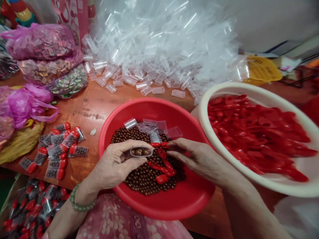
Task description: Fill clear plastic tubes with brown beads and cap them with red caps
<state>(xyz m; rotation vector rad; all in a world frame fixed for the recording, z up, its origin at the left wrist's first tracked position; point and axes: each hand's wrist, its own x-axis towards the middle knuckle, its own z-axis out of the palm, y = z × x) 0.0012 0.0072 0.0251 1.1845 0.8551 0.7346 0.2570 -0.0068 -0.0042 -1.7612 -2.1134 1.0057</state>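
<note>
My left hand (123,159) is closed round a small clear plastic container (141,152), whose open end faces me and shows brown balls inside. My right hand (199,157) is beside it, thumb and fingers bent around a red plastic cap (164,144) at the fingertips. Both hands are over a red basin (196,192) holding many brown balls (139,181). Several loose red plastic pieces (161,179) lie on the balls below my hands. Clear empty containers (130,123) rest at the far side of the basin.
A white basin (203,109) of red pieces (254,132) stands at right. Behind lies a big heap of clear containers (159,46). Filled, red-capped containers (59,149) lie at left, more in a box (32,209) below. Pink bags (45,43) and a yellow basket (264,68) stand farther back.
</note>
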